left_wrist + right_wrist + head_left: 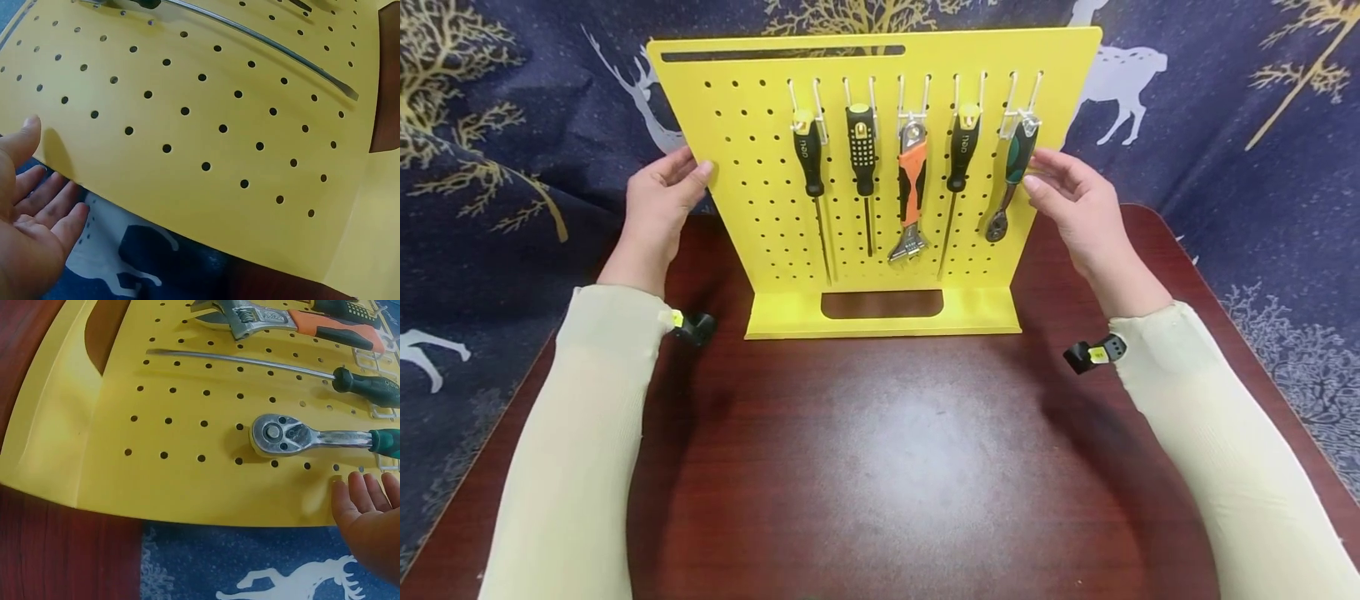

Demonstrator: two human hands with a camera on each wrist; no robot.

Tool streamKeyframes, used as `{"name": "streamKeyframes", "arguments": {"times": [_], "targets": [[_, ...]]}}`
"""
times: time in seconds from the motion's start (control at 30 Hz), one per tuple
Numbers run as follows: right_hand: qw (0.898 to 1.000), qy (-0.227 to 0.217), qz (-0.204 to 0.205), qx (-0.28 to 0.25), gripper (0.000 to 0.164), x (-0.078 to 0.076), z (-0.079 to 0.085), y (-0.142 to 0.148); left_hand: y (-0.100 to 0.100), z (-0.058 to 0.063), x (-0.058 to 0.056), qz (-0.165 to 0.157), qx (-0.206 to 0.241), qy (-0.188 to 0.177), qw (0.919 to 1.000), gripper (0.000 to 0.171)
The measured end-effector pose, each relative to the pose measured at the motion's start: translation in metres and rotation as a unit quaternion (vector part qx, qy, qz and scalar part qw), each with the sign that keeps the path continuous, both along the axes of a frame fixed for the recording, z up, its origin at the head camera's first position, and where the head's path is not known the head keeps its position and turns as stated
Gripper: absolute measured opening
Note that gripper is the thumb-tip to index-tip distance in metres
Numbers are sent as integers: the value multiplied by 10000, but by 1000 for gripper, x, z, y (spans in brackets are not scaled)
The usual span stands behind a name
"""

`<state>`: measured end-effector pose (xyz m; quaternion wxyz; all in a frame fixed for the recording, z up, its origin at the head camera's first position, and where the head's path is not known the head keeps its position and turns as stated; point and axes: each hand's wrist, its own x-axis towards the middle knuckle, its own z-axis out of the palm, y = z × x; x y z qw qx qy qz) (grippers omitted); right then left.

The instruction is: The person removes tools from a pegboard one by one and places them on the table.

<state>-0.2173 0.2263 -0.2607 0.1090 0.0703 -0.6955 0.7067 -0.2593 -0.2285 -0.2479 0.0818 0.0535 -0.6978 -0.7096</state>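
A yellow pegboard (737,225) stands upright on the table, tools hanging from its white hooks. Beside its left edge is my left hand (662,196), thumb in front of the board and fingertips at the edge; in the left wrist view the fingers look relaxed. My right hand (1078,200) is at the right edge, fingers loosely extended near a ratchet wrench (1017,162) with a green and black handle. From left to right hang a screwdriver (808,154), a shorter screwdriver (862,150), an adjustable wrench (913,183) with an orange grip, and another screwdriver (964,150).
The pegboard's base lip (782,321) rests on the dark red wooden table (880,467). Behind hangs a dark blue cloth (565,100) with white deer and golden trees. A small black camera (700,329) is on the left wrist, another camera (1082,357) on the right.
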Motion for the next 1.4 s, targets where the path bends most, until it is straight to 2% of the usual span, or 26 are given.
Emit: {"name": "streamKeyframes", "arguments": {"times": [0.1,0.27,0.33,0.4,0.57,0.63,0.83,0.93,1.2,1.4], "targets": [[9999,-5,42,-161,43,-3,1,-1,0,-3,-1,-73,30,63,9999,57],[9978,-23,206,-636,22,-6,2,-3,3,-7,-3,-34,89,35,9999,54],[9965,-21,267,-791,20,-8,3,-4,5,-8,-4,-6,63,62,10000,52],[9951,-45,354,-924,20,-9,3,-4,6,-10,-5,34,24,104,9999,46],[9924,-169,559,-1085,16,-14,1,-7,6,-15,-7,244,36,121,9996,16],[9907,-203,642,-1183,13,-16,0,-8,5,-16,-8,322,51,105,9994,11],[9862,-282,807,-1418,11,-20,-3,-11,2,-17,-12,423,-2,30,9991,11],[9861,-270,786,-1439,11,-20,-4,-13,0,-18,-13,435,21,15,9991,9],[9875,-56,677,-1425,17,-17,-7,-16,0,-19,-12,378,269,55,9989,20],[9912,76,468,-1234,16,-14,-8,-18,2,-17,-10,414,17,28,9991,17]]}}
